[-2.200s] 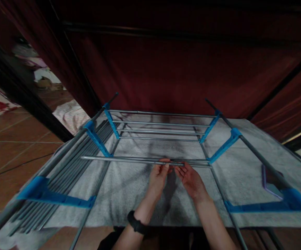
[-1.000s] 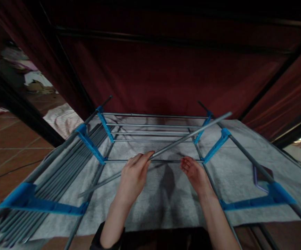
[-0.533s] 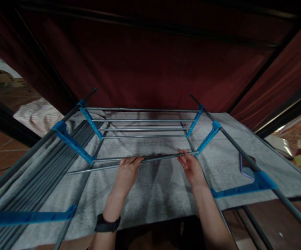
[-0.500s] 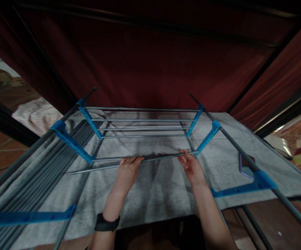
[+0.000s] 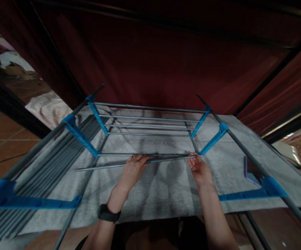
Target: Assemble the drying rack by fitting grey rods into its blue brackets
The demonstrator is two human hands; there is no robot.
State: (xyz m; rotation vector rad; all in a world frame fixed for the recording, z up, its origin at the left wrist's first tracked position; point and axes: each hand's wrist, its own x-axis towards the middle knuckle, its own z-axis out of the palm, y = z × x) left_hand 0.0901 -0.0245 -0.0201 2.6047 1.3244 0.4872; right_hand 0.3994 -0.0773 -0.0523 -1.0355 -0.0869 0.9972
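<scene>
A thin grey metal rod [image 5: 101, 167] slants across the middle of a rack frame, its left end free. My left hand [image 5: 135, 169] is closed over it near its middle. My right hand [image 5: 198, 168] pinches the same rod near its right end, close to a blue plastic bracket [image 5: 213, 139]. Just behind the held rod runs a fixed crossbar [image 5: 116, 154], joined at its left end to another blue bracket [image 5: 81, 136]. Farther back, several grey crossbars [image 5: 150, 127] span a pair of blue brackets. A dark band [image 5: 109, 213] is on my left wrist.
Several loose grey rods [image 5: 59, 166] lie bundled at left on a grey cloth [image 5: 163, 194]. A phone-like object [image 5: 251, 171] rests at right beneath the side tube [image 5: 246, 151]. Dark red curtain-like fabric [image 5: 150, 62] stands behind. Striped cloth [image 5: 50, 109] lies at far left.
The view has shifted, so the rack sits a little farther right. Both hands still hold the rod, whose right end now lies slightly in front of the crossbar.
</scene>
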